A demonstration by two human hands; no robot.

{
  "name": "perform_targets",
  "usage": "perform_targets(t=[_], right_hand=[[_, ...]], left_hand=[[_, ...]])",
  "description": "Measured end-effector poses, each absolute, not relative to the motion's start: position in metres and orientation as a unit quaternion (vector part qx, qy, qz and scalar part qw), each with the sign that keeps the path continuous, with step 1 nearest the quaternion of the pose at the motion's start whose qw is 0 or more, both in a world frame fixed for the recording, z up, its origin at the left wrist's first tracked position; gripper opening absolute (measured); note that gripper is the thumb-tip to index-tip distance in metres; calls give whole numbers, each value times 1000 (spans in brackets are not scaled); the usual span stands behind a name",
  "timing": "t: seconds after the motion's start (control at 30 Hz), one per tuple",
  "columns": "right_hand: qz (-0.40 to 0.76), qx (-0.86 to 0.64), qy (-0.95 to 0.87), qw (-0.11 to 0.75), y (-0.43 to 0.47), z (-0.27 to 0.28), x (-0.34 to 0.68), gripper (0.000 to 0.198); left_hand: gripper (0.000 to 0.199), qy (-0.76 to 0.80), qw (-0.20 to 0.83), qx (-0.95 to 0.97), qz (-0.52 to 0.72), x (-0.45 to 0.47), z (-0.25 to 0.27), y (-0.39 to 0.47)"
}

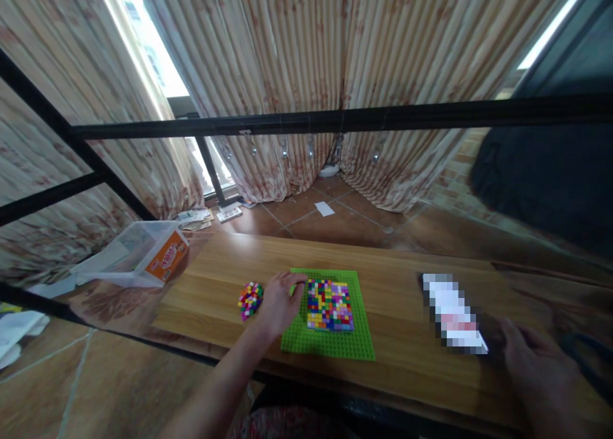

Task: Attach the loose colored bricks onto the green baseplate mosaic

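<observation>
My left hand [282, 302] reaches over the left part of a green studded baseplate [330, 348]. Its thumb and forefinger are bent together at the upper left corner of a block of small multicoloured bricks [330, 305] pressed onto the plate. Whatever lies between those fingertips is too small to make out. Just left of this hand, a loose pile of small coloured bricks [250, 300] rests on the wooden table [393, 298]. At the right, my right hand [539, 359] lies low over the table with fingers apart, beside a phone [453, 314] with a pixelated screen.
A clear plastic box [143, 254] with an orange label stands beyond the table's left end. Black metal bars [306, 121] cross behind the table, before striped curtains [287, 56]. A dark blue loop-shaped object [587, 356] is at the right edge. Papers [324, 208] lie on the tiled floor.
</observation>
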State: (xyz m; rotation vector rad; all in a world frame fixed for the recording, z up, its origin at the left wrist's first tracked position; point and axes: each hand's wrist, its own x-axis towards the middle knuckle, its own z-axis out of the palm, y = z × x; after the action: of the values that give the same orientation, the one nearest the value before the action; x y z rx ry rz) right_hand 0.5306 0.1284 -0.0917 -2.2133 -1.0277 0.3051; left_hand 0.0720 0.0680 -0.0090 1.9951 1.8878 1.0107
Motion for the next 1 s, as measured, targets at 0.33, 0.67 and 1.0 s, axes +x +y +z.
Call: perform_targets(t=[0.33, 0.67, 1.0], right_hand=[[160, -851, -359, 349, 122, -68, 511, 28], [155, -849, -365, 350, 124, -74, 517, 29], [154, -849, -367, 348, 123, -71, 514, 27]], left_hand=[[19, 608, 111, 710, 337, 110, -8, 84], [18, 615, 89, 704, 343, 115, -28, 91], [15, 632, 160, 646, 396, 121, -34, 98]])
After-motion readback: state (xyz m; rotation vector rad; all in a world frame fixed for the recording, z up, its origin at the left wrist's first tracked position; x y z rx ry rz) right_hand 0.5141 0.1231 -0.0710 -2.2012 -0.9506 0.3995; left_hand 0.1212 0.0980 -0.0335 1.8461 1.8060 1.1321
